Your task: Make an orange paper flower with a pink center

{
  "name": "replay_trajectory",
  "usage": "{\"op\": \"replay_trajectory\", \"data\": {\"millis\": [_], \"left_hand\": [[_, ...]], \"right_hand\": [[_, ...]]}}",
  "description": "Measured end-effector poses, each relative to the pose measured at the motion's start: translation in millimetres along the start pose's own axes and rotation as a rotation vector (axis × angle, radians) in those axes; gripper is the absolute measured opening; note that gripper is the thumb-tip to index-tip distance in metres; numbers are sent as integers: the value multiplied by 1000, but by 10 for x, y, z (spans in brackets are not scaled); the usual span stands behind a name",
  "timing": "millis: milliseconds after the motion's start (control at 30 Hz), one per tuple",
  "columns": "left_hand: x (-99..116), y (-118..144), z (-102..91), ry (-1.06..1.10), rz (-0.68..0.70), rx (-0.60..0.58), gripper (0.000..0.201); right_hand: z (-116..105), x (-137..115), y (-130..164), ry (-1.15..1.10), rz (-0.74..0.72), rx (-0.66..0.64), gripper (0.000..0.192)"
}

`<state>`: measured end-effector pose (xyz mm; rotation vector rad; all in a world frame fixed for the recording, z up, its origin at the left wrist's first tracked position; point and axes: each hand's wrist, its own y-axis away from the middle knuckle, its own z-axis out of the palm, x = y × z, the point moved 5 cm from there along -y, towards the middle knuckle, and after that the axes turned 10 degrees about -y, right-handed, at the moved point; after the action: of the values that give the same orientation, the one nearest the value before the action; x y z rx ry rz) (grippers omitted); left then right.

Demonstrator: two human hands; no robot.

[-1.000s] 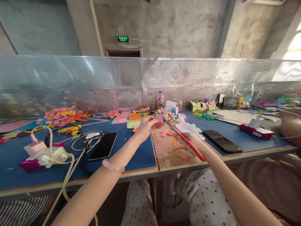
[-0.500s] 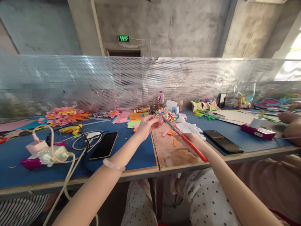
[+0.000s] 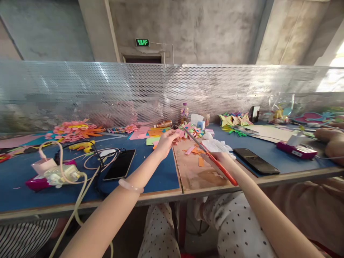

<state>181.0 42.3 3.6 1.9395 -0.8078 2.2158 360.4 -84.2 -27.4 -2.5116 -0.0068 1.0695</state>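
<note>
Orange-handled scissors in right hand

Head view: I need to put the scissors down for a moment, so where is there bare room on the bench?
Bare blue mat lies near the front edge, between the left phone and the brown board. Another bare strip lies between the right phone and the purple box. The cables on the left and the paper scraps on the board crowd the rest.

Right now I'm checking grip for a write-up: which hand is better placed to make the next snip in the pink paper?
Right. The right hand holds the scissors, blades aimed at the pink paper, which the left hand pinches.
</note>
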Motion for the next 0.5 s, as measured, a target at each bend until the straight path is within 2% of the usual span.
{"op": "replay_trajectory", "data": {"millis": [100,233,333,500], "left_hand": [[13,-3,-3,-1,12,4,11],[38,16,25,32,12,-6,12],[42,28,49,73,8,-19,14],[44,34,69,126,1,-34,14]], "right_hand": [[-4,-81,22,-40,-7,-6,50],[14,-195,38,-107,-87,-30,43],[76,-171,4,-117,-99,-70,44],[156,-61,-74,-77,-89,-63,48]]}}
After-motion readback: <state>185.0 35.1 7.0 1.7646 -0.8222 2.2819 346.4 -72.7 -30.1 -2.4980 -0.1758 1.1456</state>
